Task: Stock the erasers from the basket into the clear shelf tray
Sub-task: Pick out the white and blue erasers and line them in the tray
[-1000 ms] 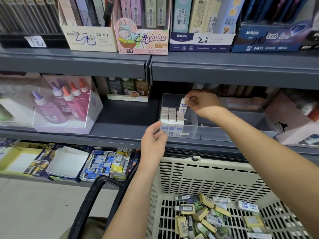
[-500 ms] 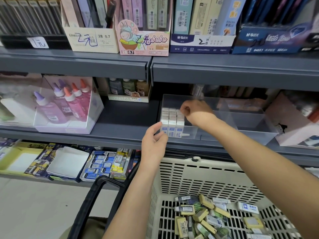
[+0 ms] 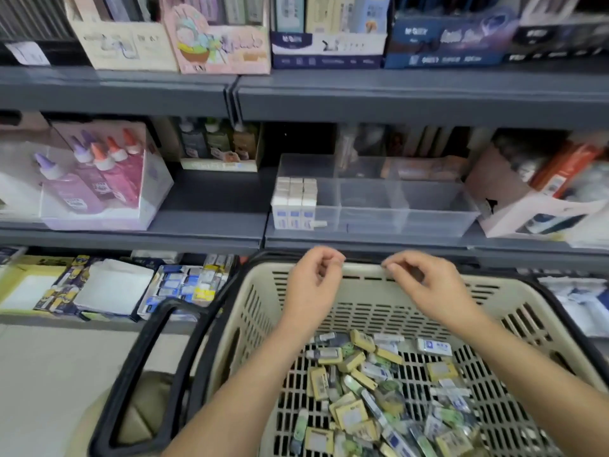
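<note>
Head camera view, looking down across a beige plastic basket (image 3: 372, 306) toward grey shop shelving. Two bare forearms reach forward over the basket. The left hand (image 3: 313, 285) and the right hand (image 3: 425, 288) hover side by side, apart from each other, near the basket's far rim. On each hand the fingers are loosely curled, with the thumb and forefinger tips close together. Nothing shows between them, and neither hand touches an eraser. The picture is slightly blurred, so it cannot be told whether any fingertip brushes the rim.

Loose erasers (image 3: 369, 390) in yellow, green, white and blue wrappers lie in a jumbled pile on the basket's slotted floor, below the forearms. A black handle (image 3: 158, 374) hangs folded down on the basket's left side.

Just beyond the basket, on the middle shelf (image 3: 211, 225), sits the clear tray (image 3: 405, 206), split into compartments. Its leftmost compartment holds white erasers (image 3: 295, 201) standing upright in neat rows against the left wall. One small white piece lies flat just beside them at the front.

On the same shelf, well to the left of the tray, glue bottles (image 3: 89, 179) with purple and orange caps stand in a display box. The upper shelf carries cardboard boxes (image 3: 217, 44) of stationery in a row, one of them pink.
</note>
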